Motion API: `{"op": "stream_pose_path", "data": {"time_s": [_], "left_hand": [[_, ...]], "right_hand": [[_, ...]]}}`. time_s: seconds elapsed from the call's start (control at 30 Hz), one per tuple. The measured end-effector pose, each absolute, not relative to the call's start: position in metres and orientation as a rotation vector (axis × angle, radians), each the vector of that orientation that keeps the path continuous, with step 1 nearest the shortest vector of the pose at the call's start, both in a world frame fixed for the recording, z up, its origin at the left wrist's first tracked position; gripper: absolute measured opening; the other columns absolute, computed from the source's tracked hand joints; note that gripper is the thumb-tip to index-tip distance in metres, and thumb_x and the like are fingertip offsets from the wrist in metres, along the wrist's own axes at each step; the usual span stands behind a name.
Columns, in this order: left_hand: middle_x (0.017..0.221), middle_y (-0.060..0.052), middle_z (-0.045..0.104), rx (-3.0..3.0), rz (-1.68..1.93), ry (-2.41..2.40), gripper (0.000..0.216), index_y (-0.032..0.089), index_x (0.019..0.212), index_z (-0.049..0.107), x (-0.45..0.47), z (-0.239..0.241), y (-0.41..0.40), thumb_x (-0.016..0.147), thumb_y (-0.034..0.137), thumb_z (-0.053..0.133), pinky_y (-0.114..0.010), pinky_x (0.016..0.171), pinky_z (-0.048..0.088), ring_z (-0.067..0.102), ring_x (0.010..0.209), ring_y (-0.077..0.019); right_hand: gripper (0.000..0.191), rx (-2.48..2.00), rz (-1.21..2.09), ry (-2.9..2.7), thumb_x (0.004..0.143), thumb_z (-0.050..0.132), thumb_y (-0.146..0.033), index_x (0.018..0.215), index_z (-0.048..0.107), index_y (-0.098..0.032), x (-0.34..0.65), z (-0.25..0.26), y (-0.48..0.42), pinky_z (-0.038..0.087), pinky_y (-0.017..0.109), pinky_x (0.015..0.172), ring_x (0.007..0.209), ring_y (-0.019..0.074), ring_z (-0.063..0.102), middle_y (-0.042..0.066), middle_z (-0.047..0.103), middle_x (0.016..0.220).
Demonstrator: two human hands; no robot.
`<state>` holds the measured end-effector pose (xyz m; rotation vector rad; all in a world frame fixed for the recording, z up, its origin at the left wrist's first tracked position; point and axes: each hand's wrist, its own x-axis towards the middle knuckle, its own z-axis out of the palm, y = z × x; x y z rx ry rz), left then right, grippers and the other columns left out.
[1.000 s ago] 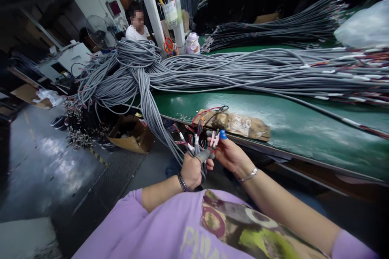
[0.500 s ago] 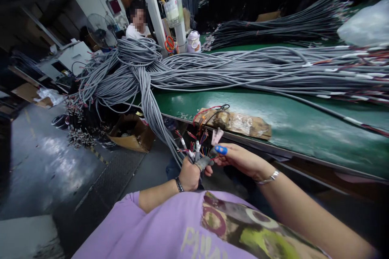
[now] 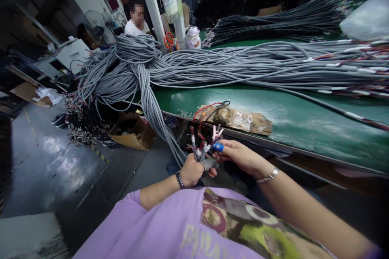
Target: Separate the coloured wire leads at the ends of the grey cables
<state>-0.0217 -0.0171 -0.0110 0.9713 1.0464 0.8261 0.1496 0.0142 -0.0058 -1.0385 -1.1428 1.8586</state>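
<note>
My left hand (image 3: 191, 171) is a fist around the ends of several grey cables (image 3: 158, 123) that hang off the table edge; stripped coloured wire tips (image 3: 200, 145) stick up out of it. A grey cot covers its thumb. My right hand (image 3: 240, 156), with a blue cot on one fingertip, pinches a small pale pink connector (image 3: 216, 132) right beside those wire tips. Both hands are held in front of my chest, just off the front edge of the green table (image 3: 273, 117).
A huge bundle of grey cables (image 3: 243, 66) lies across the table and spills over its left end. A worn wooden block (image 3: 237, 119) with a red wire sits near the edge. A cardboard box (image 3: 129, 131) stands on the floor. Another person (image 3: 136, 20) sits at the back.
My right hand has turned and brought the pink connector closer against the wire tips. The left fist has stayed in place, still gripping the cable ends.
</note>
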Motion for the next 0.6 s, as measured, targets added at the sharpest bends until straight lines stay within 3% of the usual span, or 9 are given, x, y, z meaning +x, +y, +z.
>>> {"op": "stream_pose_path", "data": {"time_s": [0.1, 0.3, 0.47, 0.6], "left_hand": [[0.049, -0.003, 0.061, 0.888, 0.971, 1.094, 0.039, 0.011, 0.063, 0.064, -0.018, -0.014, -0.015, 0.064, 0.049, 0.076, -0.023, 0.048, 0.047, 0.054, 0.042, -0.0114], [0.050, -0.003, 0.060, 0.854, 1.024, 1.124, 0.046, 0.012, 0.068, 0.063, -0.014, -0.016, -0.014, 0.061, 0.055, 0.077, -0.027, 0.054, 0.050, 0.059, 0.047, -0.0146], [0.056, -0.006, 0.065, 1.015, 0.845, 1.032, 0.040, 0.012, 0.067, 0.064, -0.022, -0.024, -0.014, 0.063, 0.050, 0.077, -0.028, 0.057, 0.051, 0.061, 0.052, -0.0164], [0.055, -0.005, 0.064, 1.010, 0.904, 1.024, 0.041, 0.012, 0.067, 0.065, -0.024, -0.029, -0.014, 0.066, 0.052, 0.075, -0.028, 0.056, 0.051, 0.060, 0.050, -0.0155]], "right_hand": [[0.044, -1.113, 1.853, -1.033, 0.064, 0.078, -0.056, 0.077, 0.064, -0.016, 0.152, -0.014, 0.007, 0.046, 0.026, 0.059, 0.063, 0.0123, 0.056, 0.004, 0.065, 0.075], [0.041, -1.050, 1.626, -1.112, 0.070, 0.074, -0.054, 0.070, 0.054, -0.019, 0.131, -0.010, -0.012, 0.042, 0.026, 0.054, 0.055, 0.0125, 0.053, 0.000, 0.058, 0.058], [0.038, -0.946, 1.724, -1.220, 0.074, 0.070, -0.052, 0.072, 0.052, -0.020, 0.121, -0.002, -0.008, 0.043, 0.028, 0.049, 0.044, 0.0143, 0.054, -0.001, 0.057, 0.049], [0.038, -0.937, 1.733, -1.255, 0.074, 0.071, -0.052, 0.075, 0.051, -0.020, 0.118, 0.000, 0.000, 0.040, 0.027, 0.044, 0.039, 0.0134, 0.050, -0.004, 0.053, 0.045]]}}
